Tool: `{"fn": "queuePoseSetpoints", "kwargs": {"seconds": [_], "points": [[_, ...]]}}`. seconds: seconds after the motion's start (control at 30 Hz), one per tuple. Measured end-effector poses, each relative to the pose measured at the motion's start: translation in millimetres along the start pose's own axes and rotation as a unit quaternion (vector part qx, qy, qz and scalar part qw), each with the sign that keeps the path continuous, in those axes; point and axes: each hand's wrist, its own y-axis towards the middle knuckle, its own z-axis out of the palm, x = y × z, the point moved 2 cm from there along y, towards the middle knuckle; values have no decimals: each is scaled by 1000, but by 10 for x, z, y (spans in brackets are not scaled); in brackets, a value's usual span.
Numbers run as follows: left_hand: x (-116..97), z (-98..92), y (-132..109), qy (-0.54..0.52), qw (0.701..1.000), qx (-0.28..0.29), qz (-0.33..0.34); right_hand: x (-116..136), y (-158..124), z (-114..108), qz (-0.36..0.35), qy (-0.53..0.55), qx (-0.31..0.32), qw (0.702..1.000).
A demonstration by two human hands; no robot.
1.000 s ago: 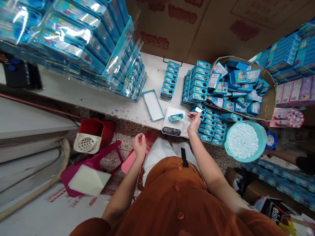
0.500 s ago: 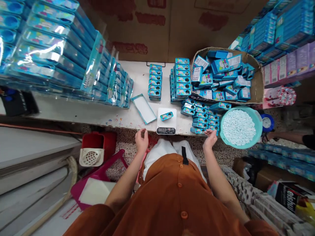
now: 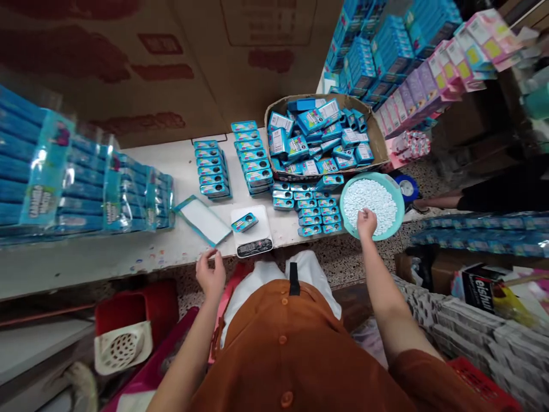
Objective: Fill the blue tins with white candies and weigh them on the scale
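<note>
1. Several clear-wrapped bundles of blue retail packs (image 3: 64, 171): glossy film, long flat shapes, lying at the far left of the pale tabletop (image 3: 98, 269), whose painted surface is flecked with small colour marks.
2. Left hand (image 3: 210, 274): raised near the tabletop's front edge, nothing visible in it. Its fingers (image 3: 205, 256) are loosely spread and slightly curled, nearest a shallow white-lined tray (image 3: 203, 220) with a teal edge.
3. Digital scale (image 3: 251, 232): white, flat-topped, with a dark readout. One small blue tin (image 3: 244, 222) lies angled on its platform; a tin set flat and clear of the readout weighs and reads best.
4. Many more small blue tins: two neat stacks (image 3: 253, 160) left of a cardboard carton (image 3: 274, 114) heaped with loose tins and printed cards, and close rows (image 3: 313, 212) right of the scale.
5. Right hand (image 3: 366, 223): over the near rim of a round teal plastic basin (image 3: 401, 212). Its fingers (image 3: 364, 213) are pressed together at the tips; whether they pinch anything cannot be told. Small white pellets (image 3: 371, 197) lie heaped in the basin; a low, small pinch would scatter fewest.
6. Far right: shelved blue and lilac boxes (image 3: 386, 57), and another person's bare leg (image 3: 437, 200).
</note>
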Motion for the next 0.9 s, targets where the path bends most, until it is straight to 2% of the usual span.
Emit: {"fn": "queuePoseSetpoints", "kwargs": {"seconds": [0.1, 0.17, 0.3, 0.47, 0.57, 0.63, 0.7, 0.73, 0.77, 0.9], "points": [[-36, 5, -163, 13, 1000, -8, -18, -113, 207, 49, -66, -52, 77, 993], [-65, 33, -281, 18, 999, -12, -35, -165, 268, 84, -83, -56, 97, 990], [-178, 136, -443, 25, 998, -9, -49, -226, 367, 99, -84, -36, 110, 990], [-362, 257, -440, 20, 999, -4, -33, -273, 516, 38, -92, -18, 143, 985], [-440, 294, -369, 16, 999, 1, -30, -214, 521, -55, -88, 9, 108, 990], [-482, 307, -309, 15, 1000, 3, -26, -43, 431, -104, -92, 34, 68, 993], [-525, 314, -240, 21, 1000, 3, -8, 271, 236, -94, -107, 76, 50, 990], [-548, 315, -203, 26, 1000, 2, 7, 475, 98, -56, -118, 106, 60, 985], [-573, 316, -164, 30, 999, 0, 26, 699, -63, 4, -127, 140, 74, 979], [-656, 308, 2, 38, 995, 4, 89, 1620, -822, 426, -194, 239, 214, 927]]}}
